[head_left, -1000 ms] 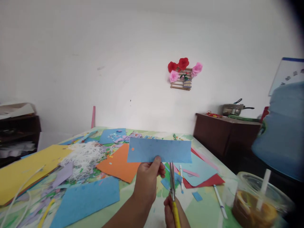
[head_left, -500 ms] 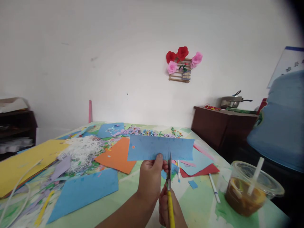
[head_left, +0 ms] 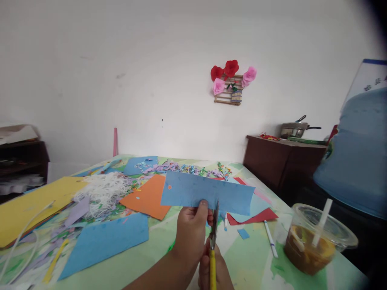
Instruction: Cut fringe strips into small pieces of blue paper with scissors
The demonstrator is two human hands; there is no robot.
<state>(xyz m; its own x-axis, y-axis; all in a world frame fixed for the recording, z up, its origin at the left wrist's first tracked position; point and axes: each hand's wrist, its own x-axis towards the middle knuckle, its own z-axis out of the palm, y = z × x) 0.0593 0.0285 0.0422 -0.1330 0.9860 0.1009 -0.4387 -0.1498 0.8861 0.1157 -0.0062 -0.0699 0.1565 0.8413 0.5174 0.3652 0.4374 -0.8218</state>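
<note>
A blue paper strip [head_left: 187, 187] is held up above the table, its right end tilted lower than its left. My left hand [head_left: 193, 225] pinches its lower edge, thumb in front. Below and to the right, my right hand [head_left: 215, 268] is closed round the yellow handle of a pair of scissors [head_left: 213, 257]. The blades point upward, and their tips overlap the strip's lower edge just right of my left thumb. Whether the blades are parted cannot be made out. Under the strip lie light blue and red paper [head_left: 254, 217] and a small blue scrap [head_left: 243, 233].
Left on the table are blue paper [head_left: 109, 241], orange paper [head_left: 148, 197], yellow sheets [head_left: 42, 205] and tangled white string [head_left: 104, 193]. A clear cup with brown drink [head_left: 311, 249] stands at right beside a white marker [head_left: 271, 239]. Paper scraps [head_left: 169, 166] line the back.
The blue strip has tilted, its right end dropping and shifting right. The scissors and my right hand have moved slightly left and lean a little more.
</note>
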